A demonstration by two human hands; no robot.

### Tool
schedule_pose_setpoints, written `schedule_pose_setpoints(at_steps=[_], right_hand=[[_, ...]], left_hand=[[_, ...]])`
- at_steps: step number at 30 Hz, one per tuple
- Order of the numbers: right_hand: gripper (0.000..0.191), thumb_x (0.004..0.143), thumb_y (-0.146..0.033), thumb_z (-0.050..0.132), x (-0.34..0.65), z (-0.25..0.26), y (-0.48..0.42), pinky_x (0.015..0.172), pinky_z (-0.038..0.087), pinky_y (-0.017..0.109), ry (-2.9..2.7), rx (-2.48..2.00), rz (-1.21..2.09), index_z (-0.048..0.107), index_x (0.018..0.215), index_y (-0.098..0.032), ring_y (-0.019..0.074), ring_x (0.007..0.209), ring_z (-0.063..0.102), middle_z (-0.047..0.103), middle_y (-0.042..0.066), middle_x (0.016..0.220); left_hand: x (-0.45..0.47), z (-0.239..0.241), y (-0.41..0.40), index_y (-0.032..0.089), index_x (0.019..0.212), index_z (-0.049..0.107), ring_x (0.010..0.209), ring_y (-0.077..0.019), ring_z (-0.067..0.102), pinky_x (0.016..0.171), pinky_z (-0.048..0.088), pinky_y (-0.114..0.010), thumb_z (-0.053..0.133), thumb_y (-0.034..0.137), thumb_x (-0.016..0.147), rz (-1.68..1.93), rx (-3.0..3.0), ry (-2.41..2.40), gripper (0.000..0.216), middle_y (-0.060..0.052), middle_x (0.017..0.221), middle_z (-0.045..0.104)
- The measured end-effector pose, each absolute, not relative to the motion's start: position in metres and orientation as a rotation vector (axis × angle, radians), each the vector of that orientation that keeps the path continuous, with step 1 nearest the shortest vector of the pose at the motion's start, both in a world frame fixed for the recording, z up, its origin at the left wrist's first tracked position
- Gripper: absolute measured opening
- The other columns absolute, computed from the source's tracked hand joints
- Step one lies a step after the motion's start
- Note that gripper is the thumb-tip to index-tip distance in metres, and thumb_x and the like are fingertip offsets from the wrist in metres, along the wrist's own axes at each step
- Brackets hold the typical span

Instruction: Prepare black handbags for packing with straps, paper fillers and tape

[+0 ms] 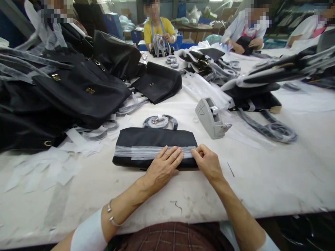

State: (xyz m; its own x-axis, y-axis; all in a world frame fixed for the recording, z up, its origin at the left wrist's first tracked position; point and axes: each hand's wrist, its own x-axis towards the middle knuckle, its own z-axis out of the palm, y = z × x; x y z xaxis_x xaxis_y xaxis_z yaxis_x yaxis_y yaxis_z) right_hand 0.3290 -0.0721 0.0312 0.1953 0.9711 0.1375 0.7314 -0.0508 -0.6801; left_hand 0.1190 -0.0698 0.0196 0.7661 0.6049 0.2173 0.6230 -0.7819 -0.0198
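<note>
Black bag (157,136): lies flat on the pale surface (180,197), directly in front of the person, with a clear strip (143,153) running along its length
Left hand (166,161): laid flat, fingers extended over the strip to the right of the bag's middle, gripping nothing
Right hand (208,161): fingers curled, thumb and forefinger at the strip's right end; whether they pinch it or only press, I cannot tell
Step in hand: by the look of it, smoothing and fixing the strip down along the bag
Weight: best spread evenly through the left hand, so the bag does not skid while the right hand works the end
Strip end: should run straight in line with the rest, snug, yet not so tight that the soft bag puckers
Wrinkles: likely to go if the stroke starts beside the left hand and travels outward
Bag's right edge: worth following closely with the thumb, since a loose end could lift or catch
Coiled strap (160,122): just behind the bag, so avoid shoving the bag back into it
Tape dispenser (210,120): near, beyond the right hand, handy if the end needs a second piece
</note>
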Motion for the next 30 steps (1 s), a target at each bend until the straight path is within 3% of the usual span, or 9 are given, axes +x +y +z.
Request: schedule_pose_setpoints(at_steps=[3,6,9,15,19,23,26,30], right_hand=[[0.026,0.081,-0.041,0.056,0.341,0.039,-0.073,0.058,0.036,0.026,-1.488,-1.895,0.401,0.049,0.066,-0.022,0.0137,0.054,0.048,0.052,-0.003,0.057],[0.033,0.076,-0.045,0.063,0.342,0.042,-0.07,0.067,0.044,0.031,-1.453,-1.843,0.347,0.057,0.095,-0.02,0.0189,0.073,0.058,0.064,0.005,0.086],[0.046,0.073,-0.037,0.063,0.333,0.035,-0.065,0.08,0.046,0.037,-1.499,-1.748,0.413,0.054,0.113,-0.017,0.0229,0.091,0.057,0.062,0.012,0.11],[0.05,0.066,-0.03,0.063,0.356,0.026,-0.065,0.075,0.052,0.036,-1.208,-1.592,1.028,0.054,0.114,-0.018,0.0225,0.093,0.061,0.062,0.012,0.114],[0.043,0.067,-0.037,0.069,0.411,0.046,-0.049,0.069,0.052,0.034,-1.065,-1.578,0.835,0.061,0.104,-0.017,0.0225,0.087,0.063,0.068,0.01,0.1],[0.037,0.074,-0.042,0.064,0.459,0.068,-0.009,0.082,0.05,0.039,-1.13,-1.735,0.368,0.067,0.1,-0.016,0.0238,0.089,0.063,0.069,0.01,0.097],[0.036,0.076,-0.046,0.06,0.477,0.074,0.023,0.086,0.048,0.038,-1.231,-1.879,0.537,0.069,0.095,-0.016,0.025,0.096,0.061,0.07,0.011,0.101],[0.034,0.074,-0.051,0.061,0.486,0.068,0.054,0.068,0.049,0.03,-1.277,-1.909,0.905,0.069,0.072,-0.018,0.0199,0.077,0.063,0.071,0.008,0.082]], left_hand=[[0.12,0.021,-0.071,0.02,0.142,0.035,0.139,-0.0249,0.032,0.116,0.025,-0.047,0.06,0.039,0.088,-0.285,-2.871,-1.034,0.063,-0.009,0.15,0.038],[0.12,0.02,-0.071,0.02,0.143,0.034,0.14,-0.0248,0.031,0.116,0.025,-0.048,0.06,0.039,0.089,-0.282,-2.871,-1.044,0.063,-0.008,0.15,0.037],[0.119,0.019,-0.071,0.02,0.143,0.035,0.14,-0.0246,0.03,0.116,0.025,-0.048,0.058,0.038,0.09,-0.284,-2.865,-1.036,0.061,-0.007,0.151,0.036],[0.118,0.015,-0.072,0.024,0.142,0.036,0.14,-0.0246,0.029,0.117,0.024,-0.051,0.055,0.036,0.092,-0.304,-2.846,-1.034,0.055,-0.002,0.153,0.034],[0.117,0.01,-0.071,0.025,0.141,0.039,0.139,-0.0223,0.031,0.119,0.019,-0.047,0.047,0.035,0.096,-0.417,-2.806,-1.011,0.048,0.001,0.152,0.036],[0.117,0.004,-0.069,0.025,0.138,0.044,0.137,-0.0208,0.035,0.121,0.011,-0.044,0.049,0.035,0.095,-0.561,-2.767,-0.994,0.045,0.001,0.148,0.042],[0.117,0.001,-0.067,0.026,0.137,0.047,0.136,-0.0203,0.038,0.121,0.01,-0.043,0.052,0.034,0.094,-0.61,-2.761,-0.982,0.044,0.0,0.144,0.047],[0.117,-0.001,-0.067,0.026,0.138,0.046,0.136,-0.0214,0.038,0.12,0.013,-0.045,0.052,0.035,0.093,-0.603,-2.768,-0.989,0.046,-0.002,0.144,0.048]])
